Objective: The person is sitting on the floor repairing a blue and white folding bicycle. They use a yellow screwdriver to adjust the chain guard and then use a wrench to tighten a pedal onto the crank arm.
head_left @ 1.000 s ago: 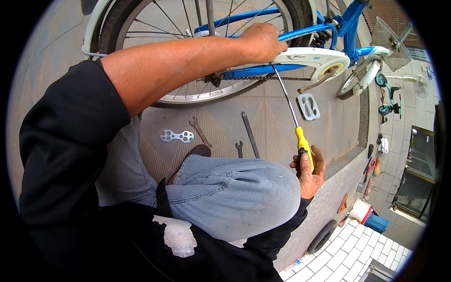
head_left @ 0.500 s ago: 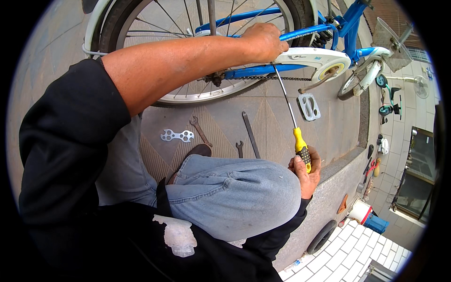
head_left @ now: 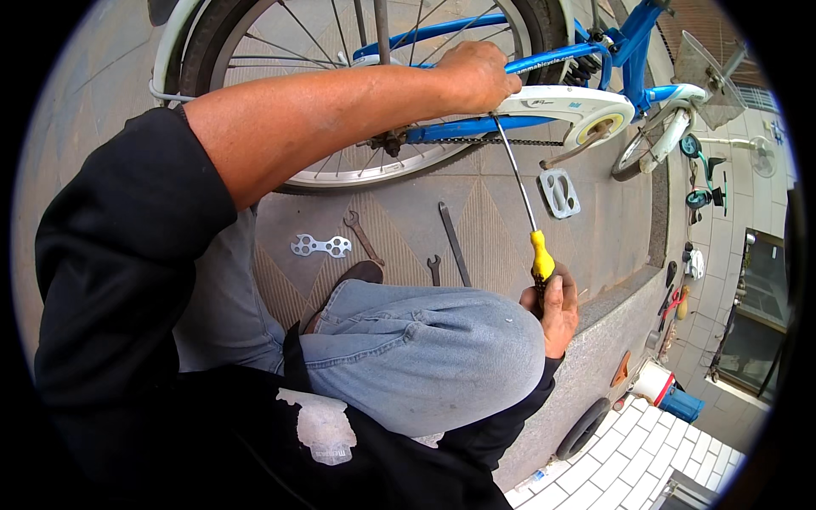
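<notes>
My left hand (head_left: 480, 76) has its fingers curled on the white chain guard (head_left: 608, 106) of a blue bicycle (head_left: 476, 132), close by the chain (head_left: 531, 142) and rear wheel (head_left: 314, 34). My right hand (head_left: 552, 310) is closed round the yellow handle (head_left: 539, 251) of a long screwdriver. The screwdriver's shaft (head_left: 516, 166) reaches up to the lower edge of the guard just below my left hand; its very tip is hard to make out. The pedal (head_left: 558, 192) hangs right of the shaft. My left fingertips are partly hidden.
On the paving lie a multi-hole spanner (head_left: 320, 246), a rusty wrench (head_left: 364, 238), a small wrench (head_left: 434, 270) and a metal bar (head_left: 453, 242). A low step (head_left: 612, 314) runs at right, beside scattered tools (head_left: 680, 302), a bucket (head_left: 650, 378), a tire (head_left: 584, 427) and a teal scooter (head_left: 697, 197).
My right hand has shifted a little to the left and turned on the screwdriver handle, now covering more of its lower end. My left hand shows no clear movement.
</notes>
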`<state>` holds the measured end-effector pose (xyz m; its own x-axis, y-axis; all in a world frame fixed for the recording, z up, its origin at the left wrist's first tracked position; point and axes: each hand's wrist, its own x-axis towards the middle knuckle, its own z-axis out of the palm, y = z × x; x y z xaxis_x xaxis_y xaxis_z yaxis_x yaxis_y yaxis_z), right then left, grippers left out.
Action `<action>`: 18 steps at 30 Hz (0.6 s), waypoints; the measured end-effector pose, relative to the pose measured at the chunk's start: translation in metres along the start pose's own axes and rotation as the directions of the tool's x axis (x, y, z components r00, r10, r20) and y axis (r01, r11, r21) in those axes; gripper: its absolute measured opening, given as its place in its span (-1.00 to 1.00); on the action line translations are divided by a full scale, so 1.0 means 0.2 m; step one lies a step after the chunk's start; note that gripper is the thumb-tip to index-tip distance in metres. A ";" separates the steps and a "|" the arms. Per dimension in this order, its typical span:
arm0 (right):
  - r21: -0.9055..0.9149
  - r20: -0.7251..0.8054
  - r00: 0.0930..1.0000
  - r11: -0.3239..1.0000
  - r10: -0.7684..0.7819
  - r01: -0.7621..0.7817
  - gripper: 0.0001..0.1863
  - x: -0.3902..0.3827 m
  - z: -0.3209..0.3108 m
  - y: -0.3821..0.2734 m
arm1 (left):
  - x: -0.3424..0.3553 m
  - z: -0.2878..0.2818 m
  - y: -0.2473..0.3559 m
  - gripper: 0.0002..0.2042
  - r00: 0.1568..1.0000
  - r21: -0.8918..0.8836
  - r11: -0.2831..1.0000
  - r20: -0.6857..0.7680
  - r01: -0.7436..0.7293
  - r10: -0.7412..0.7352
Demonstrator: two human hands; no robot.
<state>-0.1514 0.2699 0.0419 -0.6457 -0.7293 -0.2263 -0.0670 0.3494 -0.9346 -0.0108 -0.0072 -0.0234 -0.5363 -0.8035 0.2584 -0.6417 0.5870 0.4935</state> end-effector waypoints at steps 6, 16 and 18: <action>-0.049 -0.068 0.997 0.999 -0.023 0.020 -0.48 0.00 -0.01 0.03 | -0.02 -0.07 0.05 -0.69 0.994 -0.154 0.982 0.031 0.110 -0.106; -0.075 -0.121 0.991 0.996 -0.047 0.038 -0.59 0.00 -0.01 0.04 | -0.02 -0.03 0.02 -0.66 1.000 -0.093 0.996 -0.014 0.011 -0.012; -0.076 -0.120 0.992 0.997 -0.037 0.028 -0.61 0.00 -0.01 0.04 | 0.00 -0.04 0.03 -0.67 0.996 -0.138 0.987 0.028 0.087 -0.084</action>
<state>-0.1531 0.2733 0.0355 -0.7296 -0.6657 -0.1567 -0.1430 0.3726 -0.9169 -0.0105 -0.0035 -0.0142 -0.4960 -0.8466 0.1929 -0.6039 0.4959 0.6240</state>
